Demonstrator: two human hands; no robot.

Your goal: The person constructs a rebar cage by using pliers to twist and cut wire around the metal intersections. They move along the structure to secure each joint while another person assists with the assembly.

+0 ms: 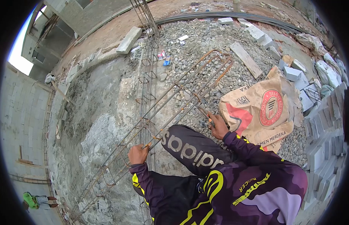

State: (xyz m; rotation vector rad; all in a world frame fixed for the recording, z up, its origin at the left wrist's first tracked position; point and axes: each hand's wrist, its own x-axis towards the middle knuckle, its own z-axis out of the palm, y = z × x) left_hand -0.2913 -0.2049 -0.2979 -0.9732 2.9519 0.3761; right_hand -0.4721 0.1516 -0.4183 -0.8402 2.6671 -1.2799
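Note:
A long rebar cage (163,103) runs diagonally from the lower left to the upper right, in front of the person's knees. At its near side my left hand (138,153) is closed around a bar or wire end at the cage. My right hand (218,126) is wrapped round a tool with orange-tipped handles (211,122), whose head reaches toward the cage's near bar. A second, narrower rebar cage (147,75) lies beneath, crossing from top to bottom.
Gravel (182,45) spreads behind the cage. A torn paper cement bag (257,108) lies on the right, near a wooden board (245,60). Grey blocks (324,150) are stacked at the right edge. Another person (39,201) is at the lower left.

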